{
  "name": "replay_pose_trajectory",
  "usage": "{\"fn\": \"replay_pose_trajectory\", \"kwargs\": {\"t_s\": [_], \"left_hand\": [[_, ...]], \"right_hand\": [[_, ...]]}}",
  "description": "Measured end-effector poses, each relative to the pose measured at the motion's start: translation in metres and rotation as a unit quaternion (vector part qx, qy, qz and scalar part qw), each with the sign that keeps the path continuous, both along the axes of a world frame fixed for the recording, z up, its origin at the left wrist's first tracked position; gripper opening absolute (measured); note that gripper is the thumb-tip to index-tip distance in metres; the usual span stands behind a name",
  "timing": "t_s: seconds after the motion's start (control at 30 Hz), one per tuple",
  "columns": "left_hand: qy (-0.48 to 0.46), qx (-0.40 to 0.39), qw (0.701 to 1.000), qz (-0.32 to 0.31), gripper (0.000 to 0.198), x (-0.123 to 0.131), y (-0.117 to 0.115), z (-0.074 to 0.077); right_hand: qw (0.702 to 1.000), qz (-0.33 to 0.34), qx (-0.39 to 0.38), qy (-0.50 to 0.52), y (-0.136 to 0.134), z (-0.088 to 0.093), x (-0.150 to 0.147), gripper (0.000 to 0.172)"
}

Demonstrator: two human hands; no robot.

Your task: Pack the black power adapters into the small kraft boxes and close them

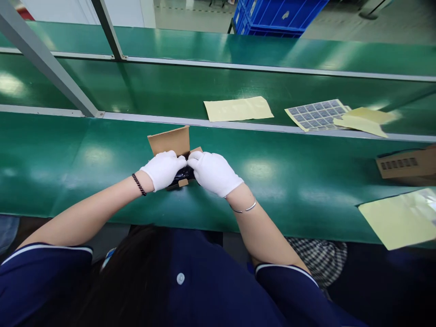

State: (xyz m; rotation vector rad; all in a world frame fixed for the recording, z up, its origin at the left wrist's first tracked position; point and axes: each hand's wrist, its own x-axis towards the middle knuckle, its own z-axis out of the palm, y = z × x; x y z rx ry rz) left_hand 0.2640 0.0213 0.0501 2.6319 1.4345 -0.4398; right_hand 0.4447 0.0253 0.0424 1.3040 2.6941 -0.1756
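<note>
Pressing together over a small cardboard box (170,141), two white-gloved hands are meeting just left of the middle of a green table (289,181). The left hand (163,169) is curling in from eight o'clock and the right hand (214,172) from four o'clock. Both are closing their fingertips on a glossy black packet (184,174) that is lying inside the box. The flap is standing open at twelve o'clock from the hands. Judging by this, the packet is already mostly in and is being tucked down, while the closing of the box is not yet done. Farther off, at one o'clock, a pale yellow sheet (238,109) is lying flat, and at two o'clock a sheet of labels (315,114). A second box (405,164) is sitting at three o'clock, near the right edge.
</note>
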Motion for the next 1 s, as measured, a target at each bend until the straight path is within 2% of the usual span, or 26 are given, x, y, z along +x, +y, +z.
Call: {"fn": "replay_pose_trajectory", "kwargs": {"t_s": [0.1,0.23,0.37,0.5,0.6,0.73,0.8,0.87,1.0], "left_hand": [[0.018,-0.001,0.999,-0.044,0.033,0.009,0.000,0.001],[0.025,-0.022,0.997,-0.075,0.031,0.011,0.005,0.005],[-0.056,-0.054,0.994,-0.082,0.033,-0.010,-0.004,0.009],[-0.110,0.018,0.993,-0.042,0.031,-0.034,-0.024,0.009],[-0.138,0.067,0.987,-0.048,0.032,-0.044,-0.039,0.005],[-0.220,0.180,0.958,-0.017,0.032,-0.056,-0.056,-0.013],[-0.271,0.224,0.936,0.012,0.025,-0.062,-0.063,-0.027],[-0.315,0.237,0.918,0.038,0.018,-0.067,-0.068,-0.042],[-0.349,0.231,0.906,0.064,0.016,-0.068,-0.073,-0.061]], "right_hand": [[0.997,-0.051,-0.001,0.064,0.007,0.002,0.009,0.037],[0.983,-0.133,0.043,0.121,0.014,0.002,0.026,0.042],[0.969,-0.180,0.054,0.161,0.011,0.004,0.030,0.048],[0.953,-0.213,0.067,0.207,0.004,0.007,0.007,0.032],[0.974,-0.168,0.068,0.138,0.002,0.004,-0.021,0.025],[0.996,-0.069,0.048,0.018,0.005,-0.008,-0.041,0.035],[0.998,-0.044,0.039,-0.003,0.007,-0.010,-0.039,0.036],[0.999,-0.022,0.034,-0.004,0.008,-0.009,-0.031,0.036],[0.999,0.021,0.019,0.019,0.007,-0.003,-0.015,0.040]]}}
